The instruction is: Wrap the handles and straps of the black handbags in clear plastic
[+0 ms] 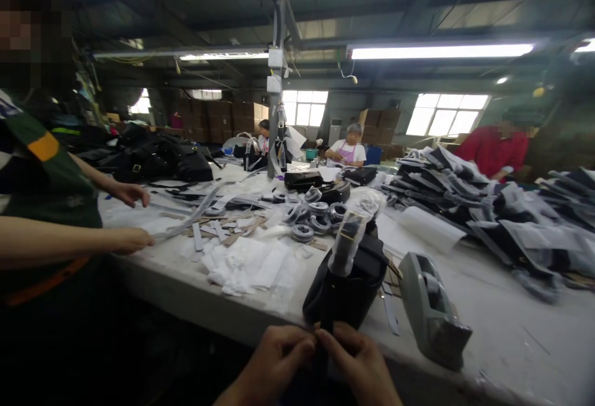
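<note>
At the bottom centre, my left hand (277,361) and my right hand (357,364) meet with fingertips pinched on a dark strap (328,304). A small gold-coloured spot shows between the fingertips; its kind is too small to tell. The strap runs upward to an end with a gold buckle, wrapped in clear plastic film (343,257). Just behind the strap, a black handbag (367,276) stands at the table's near edge. Below my fingers the strap's lower part is lost in shadow.
A grey tape dispenser (434,313) stands right of the bag. White paper sheets (253,263) and plastic-wrapped strap rolls (320,223) lie on the worktable (506,344). Wrapped black pieces (465,189) are piled at right. A co-worker's hands (130,238) handle clear strips at left.
</note>
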`<state>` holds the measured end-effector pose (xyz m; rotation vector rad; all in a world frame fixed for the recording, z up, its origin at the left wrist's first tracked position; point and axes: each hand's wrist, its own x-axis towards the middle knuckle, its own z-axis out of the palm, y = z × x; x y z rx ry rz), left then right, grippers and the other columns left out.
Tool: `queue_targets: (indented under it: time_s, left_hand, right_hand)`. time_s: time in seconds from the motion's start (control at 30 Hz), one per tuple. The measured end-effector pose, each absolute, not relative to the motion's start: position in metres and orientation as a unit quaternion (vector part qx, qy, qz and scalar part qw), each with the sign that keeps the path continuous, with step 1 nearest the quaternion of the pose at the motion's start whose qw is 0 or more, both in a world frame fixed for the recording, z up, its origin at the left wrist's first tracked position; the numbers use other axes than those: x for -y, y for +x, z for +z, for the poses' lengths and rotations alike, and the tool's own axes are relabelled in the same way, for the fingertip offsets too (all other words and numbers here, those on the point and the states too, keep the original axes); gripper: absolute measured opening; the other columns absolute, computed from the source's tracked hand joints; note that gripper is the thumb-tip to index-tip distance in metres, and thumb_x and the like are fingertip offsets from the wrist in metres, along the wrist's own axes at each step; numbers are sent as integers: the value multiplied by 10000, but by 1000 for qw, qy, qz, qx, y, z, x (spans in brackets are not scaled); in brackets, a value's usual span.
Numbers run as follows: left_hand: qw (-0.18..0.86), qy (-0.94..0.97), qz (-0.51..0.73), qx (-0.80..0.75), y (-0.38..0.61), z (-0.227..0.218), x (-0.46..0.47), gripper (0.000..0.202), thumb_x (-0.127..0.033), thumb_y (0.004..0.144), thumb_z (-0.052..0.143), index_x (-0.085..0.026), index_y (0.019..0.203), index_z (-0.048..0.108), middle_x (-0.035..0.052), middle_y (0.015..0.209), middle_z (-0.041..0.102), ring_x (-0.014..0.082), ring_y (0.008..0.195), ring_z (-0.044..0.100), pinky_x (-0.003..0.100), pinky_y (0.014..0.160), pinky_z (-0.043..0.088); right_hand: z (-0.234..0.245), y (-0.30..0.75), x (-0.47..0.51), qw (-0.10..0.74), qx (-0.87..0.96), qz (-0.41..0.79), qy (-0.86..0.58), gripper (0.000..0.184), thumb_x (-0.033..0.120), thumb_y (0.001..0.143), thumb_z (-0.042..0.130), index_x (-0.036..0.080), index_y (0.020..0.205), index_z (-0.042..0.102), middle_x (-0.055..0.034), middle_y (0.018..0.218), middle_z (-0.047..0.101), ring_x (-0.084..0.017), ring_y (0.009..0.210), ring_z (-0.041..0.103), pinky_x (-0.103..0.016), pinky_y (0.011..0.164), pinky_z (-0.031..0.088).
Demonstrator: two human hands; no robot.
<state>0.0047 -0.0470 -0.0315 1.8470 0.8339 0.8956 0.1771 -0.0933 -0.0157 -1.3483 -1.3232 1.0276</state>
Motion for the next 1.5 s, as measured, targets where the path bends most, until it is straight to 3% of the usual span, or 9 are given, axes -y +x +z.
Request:
queue_targets:
  time_s: [0.1, 0.27, 0.4, 0.5, 0.6, 0.8, 1.07, 1.23, 1.5]
  left_hand:
    - [321, 734, 353, -483, -4, -25, 3, 406, -424, 974, 379, -170, 916, 690, 72, 876, 733, 201, 836, 677, 252, 739, 490]
    - [254, 716, 323, -564, 11, -34, -69, 306, -257, 775, 695, -142, 1056, 651, 140, 1009, 713, 278, 947, 649, 332, 817, 433]
    - [261, 711, 306, -577, 17, -42, -87, 364, -134, 667, 735, -164, 1022, 658, 74, 826, 720, 261, 852, 662, 313, 754, 429]
    - [291, 710, 326, -553, 11, -41, -88, 297, -190, 706, 700, -183, 999, 657, 21, 756, 697, 215, 771, 656, 285, 723, 442]
    - [341, 708, 357, -505, -2, -34, -76, 220, -314, 784, 637, -160, 939, 661, 40, 798, 700, 201, 762, 658, 274, 702, 470]
    - [477, 686, 336, -435, -31, -16, -9, 229, -358, 775, 685, -139, 840, 704, 26, 708, 700, 186, 684, 643, 253, 636, 473]
    - [587, 614, 350, -395, -20, -17, 48, 273, -390, 819, 671, -166, 948, 758, 62, 920, 770, 248, 880, 678, 285, 756, 495]
    - [591, 559, 389, -432, -19, -25, 47, 271, -409, 755, 741, -146, 816, 764, 63, 781, 768, 221, 734, 675, 272, 671, 489]
    - [572, 558, 404, -445, -47, -35, 57, 178, -237, 643, 820, -143, 708, 684, 23, 687, 715, 172, 663, 640, 251, 647, 477]
  right_hand:
    - [-20, 174, 91, 483, 505, 438, -565, 438, 584, 750, 690, 176, 594, 701, 2, 574, 594, -165, 589, 549, -247, 539, 400]
    - [-41, 164, 88, 501, 453, 463, -575, 558, 701, 679, 674, 158, 558, 641, 57, 454, 353, -77, 436, 313, -223, 432, 219]
    - [-53, 164, 87, 511, 448, 449, -580, 561, 716, 666, 675, 159, 604, 700, 45, 426, 402, -77, 403, 333, -217, 409, 225]
    - [-57, 165, 87, 525, 457, 449, -561, 561, 712, 645, 695, 167, 749, 780, -12, 498, 600, -126, 437, 491, -223, 432, 343]
    - [-53, 165, 87, 545, 452, 458, -537, 555, 676, 618, 741, 190, 879, 805, -97, 808, 771, -271, 749, 695, -306, 639, 514]
    - [-34, 160, 87, 537, 476, 481, -504, 449, 594, 683, 748, 217, 919, 807, -123, 1151, 722, -352, 1159, 601, -424, 994, 459]
    - [-30, 151, 89, 513, 470, 499, -517, 388, 545, 753, 717, 171, 823, 796, -66, 757, 756, -272, 769, 690, -325, 692, 536]
    - [-21, 156, 92, 512, 514, 471, -501, 341, 507, 787, 697, 192, 869, 798, -96, 943, 738, -288, 915, 650, -353, 800, 508]
    - [-24, 151, 99, 554, 395, 543, -493, 385, 543, 734, 742, 188, 875, 791, 1, 592, 561, -129, 572, 469, -232, 534, 379]
